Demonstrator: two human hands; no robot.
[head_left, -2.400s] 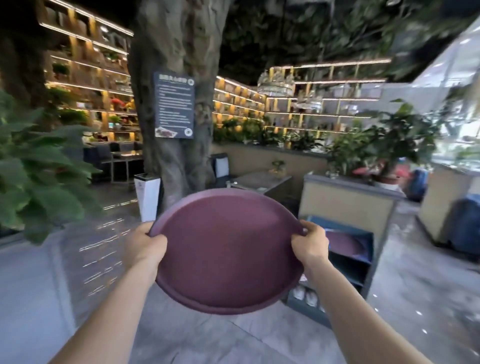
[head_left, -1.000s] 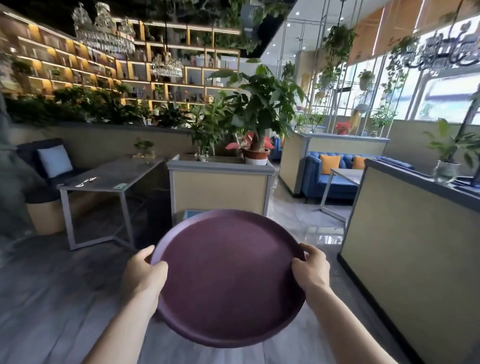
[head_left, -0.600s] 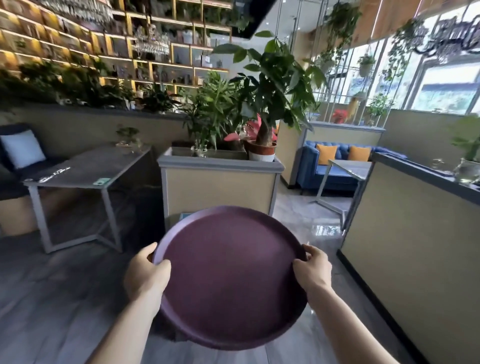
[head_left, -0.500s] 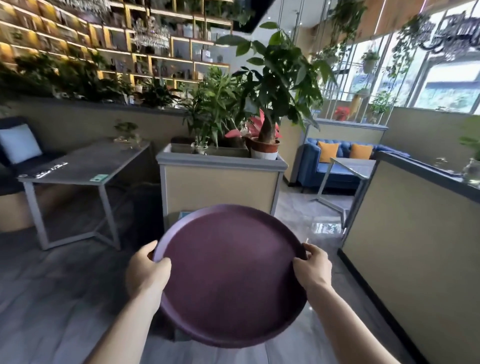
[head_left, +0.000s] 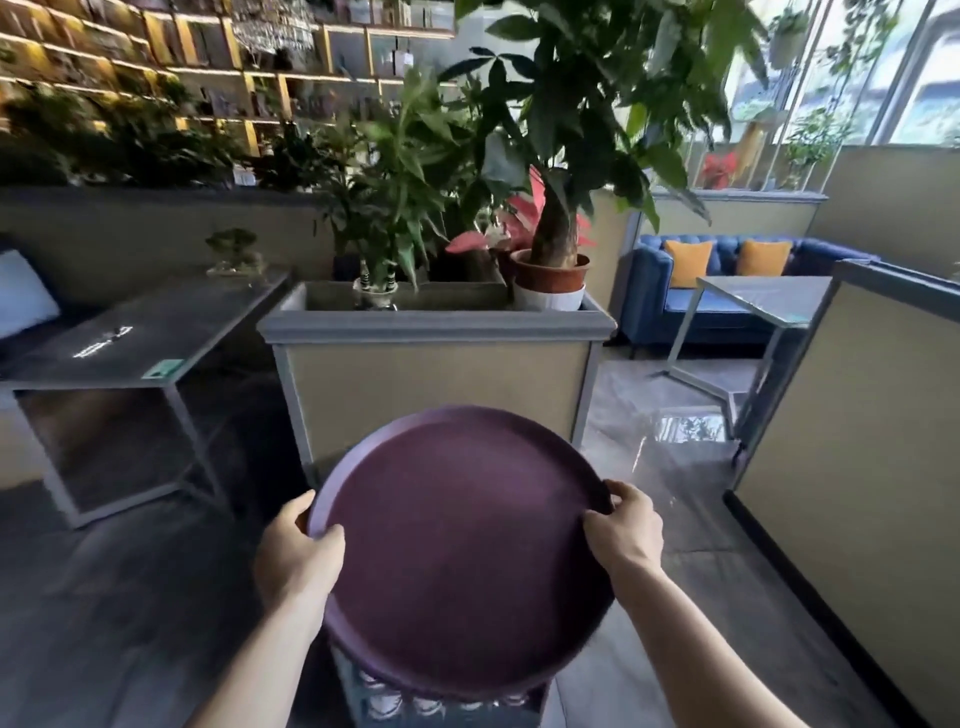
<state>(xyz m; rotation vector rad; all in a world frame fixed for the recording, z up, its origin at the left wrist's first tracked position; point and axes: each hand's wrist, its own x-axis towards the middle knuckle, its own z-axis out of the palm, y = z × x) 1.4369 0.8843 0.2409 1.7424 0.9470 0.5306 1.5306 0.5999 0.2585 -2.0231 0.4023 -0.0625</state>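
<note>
Holding a round purple tray (head_left: 457, 561) up in the air with both hands, right in front of the big grey-rimmed planter box (head_left: 436, 374), on the camera side of it, so the tray's far rim overlaps the bottom of the box's tan front panel. Tray is tipped a bit toward the camera, so you get a full look at its bare inner face. Left hand (head_left: 296, 556) has the rim on the side away from the window: thumb clamped down over the top edge, the rest of its fingers tucked underneath where I can't see them. Right hand (head_left: 626, 535) has the opposite rim, fingers (head_left: 618, 493) curled over the edge and closed tight on it. So it's a firm two-handed grip with nothing else in either hand. A terracotta pot (head_left: 550, 270) with a thick-trunked tree sits in the planter box's right corner. Left of the planter box there's a dark table (head_left: 130, 343) on metal legs. Behind the box and off to its right is a blue sofa (head_left: 649, 291) with orange cushions (head_left: 688, 262), plus a tall tan partition (head_left: 857, 441) further right. Some low rack (head_left: 441, 701) pokes out under the tray's near rim, too blurry to make out
</note>
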